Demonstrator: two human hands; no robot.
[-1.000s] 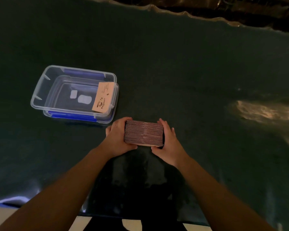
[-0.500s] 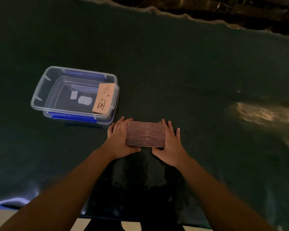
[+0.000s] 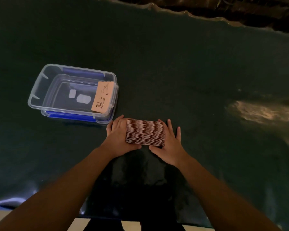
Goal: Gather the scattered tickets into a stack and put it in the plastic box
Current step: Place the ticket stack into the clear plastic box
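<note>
A thick stack of brown tickets (image 3: pixel 145 132) stands on its long edge on the dark green table cover, squeezed between my two hands. My left hand (image 3: pixel 118 135) presses its left end and my right hand (image 3: pixel 169 142) presses its right end, fingers stretched forward. The clear plastic box (image 3: pixel 45 77) with blue clips sits to the upper left, a short gap from my left hand. One tan ticket with a cup drawing (image 3: pixel 102 97) leans inside the box against its right wall.
The dark green cover (image 3: pixel 173 64) spreads over the whole table, with a wavy far edge (image 3: pixel 190 13) at the top. A bright patch of reflected light (image 3: pixel 260 111) lies at the right. Two white labels show on the box's floor.
The stack has been lowered and squared between my hands, and my fingers have spread out straighter along its ends. The box and its ticket have not moved.
</note>
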